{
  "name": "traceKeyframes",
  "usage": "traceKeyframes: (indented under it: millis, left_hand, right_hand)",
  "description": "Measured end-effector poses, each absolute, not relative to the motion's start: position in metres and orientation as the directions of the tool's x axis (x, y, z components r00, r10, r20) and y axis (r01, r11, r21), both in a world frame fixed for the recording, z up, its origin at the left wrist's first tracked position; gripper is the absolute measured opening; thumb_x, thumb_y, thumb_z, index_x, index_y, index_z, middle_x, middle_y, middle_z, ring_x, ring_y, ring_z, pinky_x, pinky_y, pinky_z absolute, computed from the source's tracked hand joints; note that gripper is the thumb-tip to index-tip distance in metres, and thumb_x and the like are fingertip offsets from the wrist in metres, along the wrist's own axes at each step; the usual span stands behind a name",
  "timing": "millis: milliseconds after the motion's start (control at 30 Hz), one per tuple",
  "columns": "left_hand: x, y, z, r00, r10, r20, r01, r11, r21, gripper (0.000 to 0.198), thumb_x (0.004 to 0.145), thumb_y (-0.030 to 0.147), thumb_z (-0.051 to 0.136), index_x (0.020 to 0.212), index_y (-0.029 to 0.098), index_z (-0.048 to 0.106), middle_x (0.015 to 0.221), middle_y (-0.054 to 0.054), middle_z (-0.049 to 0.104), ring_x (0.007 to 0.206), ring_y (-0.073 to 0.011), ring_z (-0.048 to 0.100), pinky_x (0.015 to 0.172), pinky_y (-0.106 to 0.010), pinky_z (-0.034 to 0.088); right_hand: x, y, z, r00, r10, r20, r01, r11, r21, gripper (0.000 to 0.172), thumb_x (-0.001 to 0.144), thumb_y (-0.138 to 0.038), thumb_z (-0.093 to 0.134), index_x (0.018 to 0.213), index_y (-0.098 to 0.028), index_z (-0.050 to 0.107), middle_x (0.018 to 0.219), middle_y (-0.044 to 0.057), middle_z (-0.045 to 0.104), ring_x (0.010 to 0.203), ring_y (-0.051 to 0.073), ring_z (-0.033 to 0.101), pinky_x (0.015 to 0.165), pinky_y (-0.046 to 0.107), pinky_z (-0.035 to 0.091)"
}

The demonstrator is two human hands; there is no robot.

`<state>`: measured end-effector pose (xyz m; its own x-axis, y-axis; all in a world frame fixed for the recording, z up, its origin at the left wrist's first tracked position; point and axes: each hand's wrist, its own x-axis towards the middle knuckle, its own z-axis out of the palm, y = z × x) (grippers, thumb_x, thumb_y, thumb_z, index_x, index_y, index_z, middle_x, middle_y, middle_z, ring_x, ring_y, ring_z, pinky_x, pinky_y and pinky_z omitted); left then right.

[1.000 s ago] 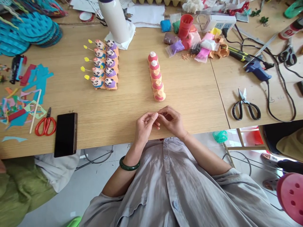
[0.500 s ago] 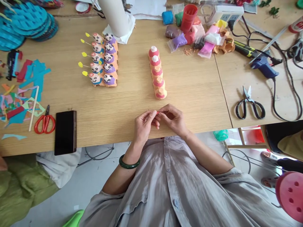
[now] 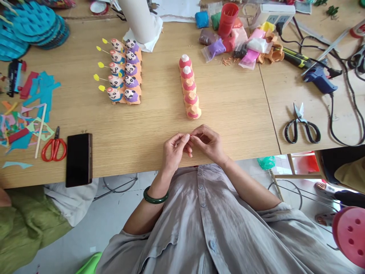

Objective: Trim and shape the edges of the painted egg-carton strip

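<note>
My left hand [image 3: 174, 151] and my right hand [image 3: 210, 145] meet at the table's front edge, fingertips pinched together. A small red piece, probably soft clay, showed between them a moment ago; now the fingers almost wholly hide it. Just beyond my hands lies a strip of egg-carton cups [image 3: 190, 87], painted orange and red, the far two with white tops. Further left stand two joined rows of carton cups with painted faces [image 3: 124, 72]; yellow-tipped sticks poke out from the left row.
Black-handled scissors [image 3: 302, 123] and a blue glue gun [image 3: 321, 78] with its cord lie right. Clay packets [image 3: 215, 49] surround a red cup [image 3: 227, 21]. At left are a phone [image 3: 79, 160], red scissors [image 3: 54, 148] and paper scraps [image 3: 42, 91]. A paper roll [image 3: 138, 19] stands behind.
The fingertips have shifted very slightly, and the red bit between them is now nearly covered. Nothing on the table has been moved.
</note>
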<state>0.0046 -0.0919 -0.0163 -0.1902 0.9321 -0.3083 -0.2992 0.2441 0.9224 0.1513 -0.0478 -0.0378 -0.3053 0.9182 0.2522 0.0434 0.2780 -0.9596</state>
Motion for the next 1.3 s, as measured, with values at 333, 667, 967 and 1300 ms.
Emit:
traceKeyframes:
  millis: [333,667,967,1300]
  left_hand:
    - [0.006,-0.092,-0.014,-0.191,0.932,-0.308,-0.318,0.238,0.918,0.045,0.073,0.057,0.089,0.071,0.016,0.072,0.061,0.001,0.066,0.045,-0.0071,0.055,0.038,-0.018,0.047]
    - [0.002,-0.093,-0.015,-0.153,0.941,-0.303,-0.327,0.241,0.914,0.041,0.075,0.054,0.089,0.072,0.016,0.074,0.064,0.0,0.068,0.046,-0.0074,0.056,0.04,-0.019,0.047]
    - [-0.004,-0.091,-0.009,-0.084,0.932,-0.352,-0.382,0.296,0.875,0.037,0.069,0.048,0.091,0.07,0.016,0.073,0.064,-0.001,0.069,0.047,-0.0071,0.054,0.041,-0.02,0.044]
    - [-0.001,-0.091,-0.01,-0.127,0.907,-0.401,-0.389,0.326,0.862,0.033,0.069,0.041,0.088,0.079,0.013,0.075,0.068,-0.003,0.071,0.052,-0.0084,0.058,0.046,-0.02,0.051]
  right_hand:
    - [0.152,-0.047,-0.038,-0.326,0.904,0.277,0.01,0.296,-0.955,0.023,0.1,-0.043,0.071,0.092,-0.021,0.073,0.089,0.004,0.069,0.072,0.013,0.061,0.062,0.029,0.049]
    - [0.151,-0.047,-0.039,-0.331,0.893,0.304,0.0,0.322,-0.947,0.02,0.1,-0.039,0.073,0.091,-0.02,0.071,0.087,0.003,0.068,0.073,0.013,0.06,0.062,0.027,0.046]
    - [0.152,-0.047,-0.034,-0.366,0.901,0.234,-0.023,0.242,-0.97,0.033,0.097,-0.054,0.072,0.088,-0.022,0.07,0.088,0.004,0.069,0.08,0.017,0.065,0.075,0.034,0.054]
    - [0.156,-0.043,-0.028,-0.305,0.952,0.001,-0.235,-0.075,-0.969,0.041,0.081,-0.056,0.087,0.085,-0.02,0.068,0.078,-0.002,0.062,0.063,0.01,0.055,0.058,0.025,0.054]
